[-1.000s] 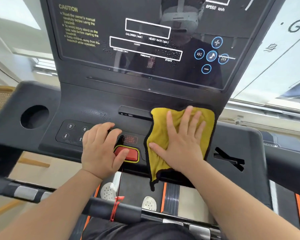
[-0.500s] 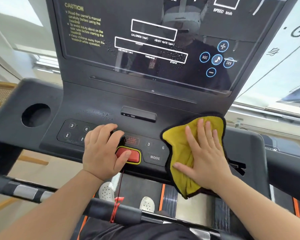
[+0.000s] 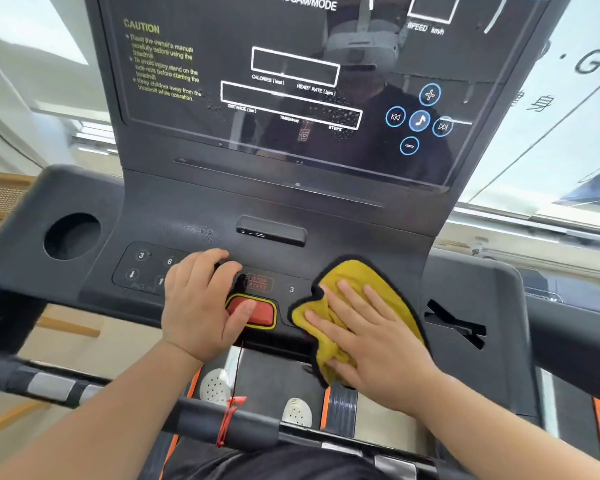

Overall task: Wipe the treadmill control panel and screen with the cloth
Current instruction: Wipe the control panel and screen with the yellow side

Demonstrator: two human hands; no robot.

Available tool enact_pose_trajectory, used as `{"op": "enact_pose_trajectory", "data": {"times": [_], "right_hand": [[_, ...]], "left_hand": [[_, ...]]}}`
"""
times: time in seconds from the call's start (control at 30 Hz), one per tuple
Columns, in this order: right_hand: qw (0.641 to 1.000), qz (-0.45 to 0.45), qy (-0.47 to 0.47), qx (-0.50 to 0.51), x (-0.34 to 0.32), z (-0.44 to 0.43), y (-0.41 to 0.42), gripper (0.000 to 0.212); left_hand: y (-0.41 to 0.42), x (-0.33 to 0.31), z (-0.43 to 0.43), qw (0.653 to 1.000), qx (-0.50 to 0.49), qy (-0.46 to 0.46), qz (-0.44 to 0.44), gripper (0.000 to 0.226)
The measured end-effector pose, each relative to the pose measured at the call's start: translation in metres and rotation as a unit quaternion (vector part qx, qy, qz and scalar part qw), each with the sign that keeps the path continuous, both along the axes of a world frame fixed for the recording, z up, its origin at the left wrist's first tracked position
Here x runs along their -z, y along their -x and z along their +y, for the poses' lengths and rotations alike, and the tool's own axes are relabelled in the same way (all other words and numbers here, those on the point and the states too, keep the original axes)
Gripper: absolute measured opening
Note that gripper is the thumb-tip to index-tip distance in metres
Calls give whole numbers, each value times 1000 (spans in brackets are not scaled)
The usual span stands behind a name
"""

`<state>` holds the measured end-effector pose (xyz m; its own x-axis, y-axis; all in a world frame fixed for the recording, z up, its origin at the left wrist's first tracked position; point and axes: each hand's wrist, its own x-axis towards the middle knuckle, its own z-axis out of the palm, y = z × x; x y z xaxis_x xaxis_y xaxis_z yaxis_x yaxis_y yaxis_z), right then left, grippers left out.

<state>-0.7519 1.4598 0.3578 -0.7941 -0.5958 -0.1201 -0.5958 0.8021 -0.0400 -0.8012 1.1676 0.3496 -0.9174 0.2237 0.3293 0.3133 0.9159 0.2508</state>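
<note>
Panel-wipe step in hand: yellow cloth (image 3: 357, 299) is pressed flat on the control panel (image 3: 187, 216) right of the red stop button (image 3: 257, 311) under splayed right hand (image 3: 371, 344) fingers, left hand (image 3: 198, 303) braced empty; droplet-speckled screen (image 3: 291, 81) judged next, needing an upward reach.

Control panel (image 3: 194, 216), lower deck: left hand (image 3: 201, 303) covers the middle keys and the edge of the red button (image 3: 257, 311); right hand (image 3: 371, 341) and cloth (image 3: 361, 282) fill the right part. Open: the keys marked 3 and 6 at far left, cup recess (image 3: 71, 236), port block (image 3: 271, 231). Screen (image 3: 291, 81): unobstructed.
</note>
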Motion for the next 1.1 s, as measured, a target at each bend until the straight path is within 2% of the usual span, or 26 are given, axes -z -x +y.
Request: {"op": "enact_pose_trajectory", "data": {"times": [0.07,0.13,0.27,0.33,0.47,0.63,0.8,0.93,1.0,1.1], "right_hand": [[1000,9,11,-8,1,26,8,66],[998,11,38,48,-1,44,27,67],[989,4,11,148,-13,17,55,110],[985,6,3,170,-13,-15,57,119],[993,-23,-4,116,-9,-49,39,109],[999,-7,-6,41,1,-6,-6,97],[981,-30,21,189,-9,45,17,104],[957,-2,6,291,-6,-8,30,112],[952,-8,8,306,-6,-40,34,111],[971,-22,13,237,-9,-61,37,101]], "left_hand": [[1,0,0,1000,0,-3,3,64],[1,0,-1,1000,-2,-4,2,65],[0,0,0,1000,-4,-4,2,67],[0,-1,0,1000,-2,-2,1,67],[0,-1,0,1000,-1,-4,1,68],[0,0,0,1000,-1,-6,3,68],[0,1,0,1000,-1,-7,-3,69],[0,0,0,1000,0,2,-3,68],[1,-1,1,1000,-2,5,-8,68],[1,-2,1,1000,-4,8,-11,69]]}}
